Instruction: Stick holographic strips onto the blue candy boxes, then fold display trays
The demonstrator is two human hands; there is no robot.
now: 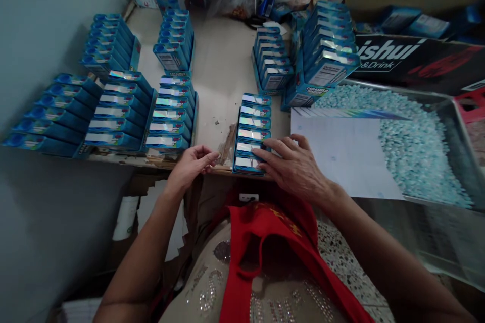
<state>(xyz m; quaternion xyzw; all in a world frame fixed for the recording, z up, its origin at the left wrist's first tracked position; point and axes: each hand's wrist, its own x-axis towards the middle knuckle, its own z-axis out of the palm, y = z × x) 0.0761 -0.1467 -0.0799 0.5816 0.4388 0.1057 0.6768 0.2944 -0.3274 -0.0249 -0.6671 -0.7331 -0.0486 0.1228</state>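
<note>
Right hand (293, 164): laid loosely on your blue boxes (253, 122), probably steadying them.
Left hand (197, 162): pinched closed; on what, I cannot tell.

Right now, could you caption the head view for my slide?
Right hand touches a row of blue boxes, left hand nearby.
</note>
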